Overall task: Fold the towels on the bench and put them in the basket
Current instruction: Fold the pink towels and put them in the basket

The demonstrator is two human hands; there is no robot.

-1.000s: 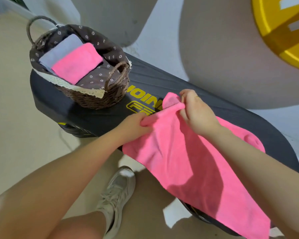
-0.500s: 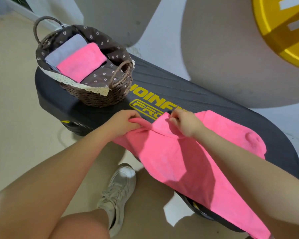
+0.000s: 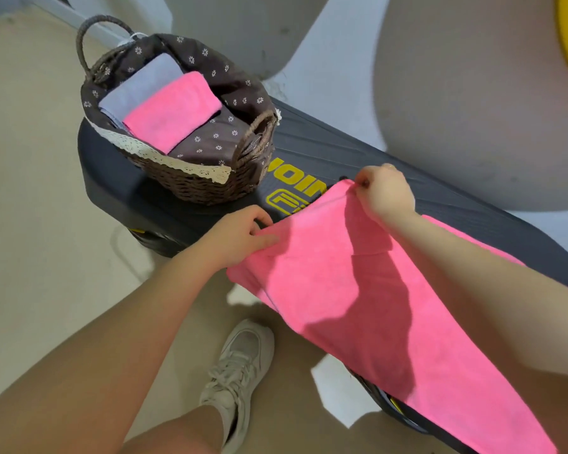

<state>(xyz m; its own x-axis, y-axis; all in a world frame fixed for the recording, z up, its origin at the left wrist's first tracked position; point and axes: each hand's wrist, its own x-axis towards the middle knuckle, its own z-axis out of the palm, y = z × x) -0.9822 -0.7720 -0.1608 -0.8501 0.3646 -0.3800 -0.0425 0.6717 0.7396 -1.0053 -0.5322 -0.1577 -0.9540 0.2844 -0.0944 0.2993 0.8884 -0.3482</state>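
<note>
Basket, upper left, already holds two folded towels. At centre the left hand and right hand, each pinching a corner, have spread the pink towel flat across the table, ready for folding.

1. Bright, even daylight fills the scene, and colours read strongly on the pink towel.
2. The right forearm throws a soft-edged shadow across the towel; large rounded shadows fall on the pale wall.
3. The dark bench shows a dull sheen with no hard glare.
4. Wide-angle distortion bends the bench and stretches both forearms toward the frame edges.
5. Slight softness overall; the floor is smooth and low in detail.
</note>
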